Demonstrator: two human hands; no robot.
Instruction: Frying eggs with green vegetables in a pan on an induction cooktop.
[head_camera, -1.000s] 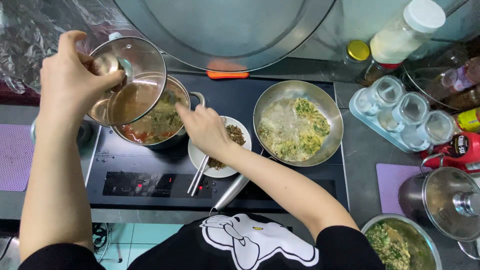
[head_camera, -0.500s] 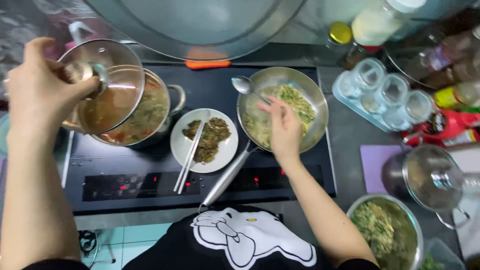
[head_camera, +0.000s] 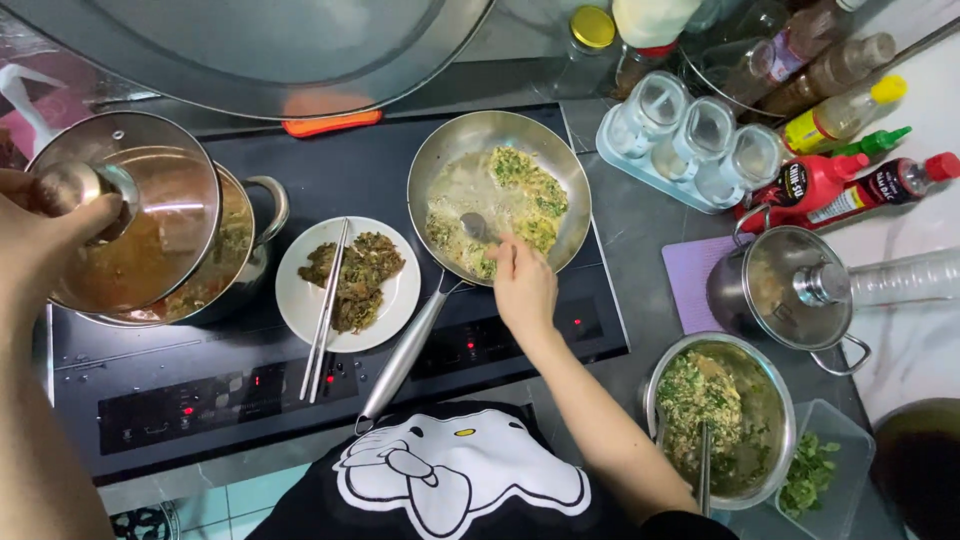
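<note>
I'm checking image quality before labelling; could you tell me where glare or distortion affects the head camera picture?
Head view: glare streaks the glass lid held by the left hand; the large steel lid at the top reflects light; wide-angle bending curves the cooktop edges; the frying pan is sharp.

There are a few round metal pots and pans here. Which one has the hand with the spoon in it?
The long-handled frying pan in the middle of the cooktop. The right hand dips a spoon into its green-flecked food; the others have no hand in them.
</note>
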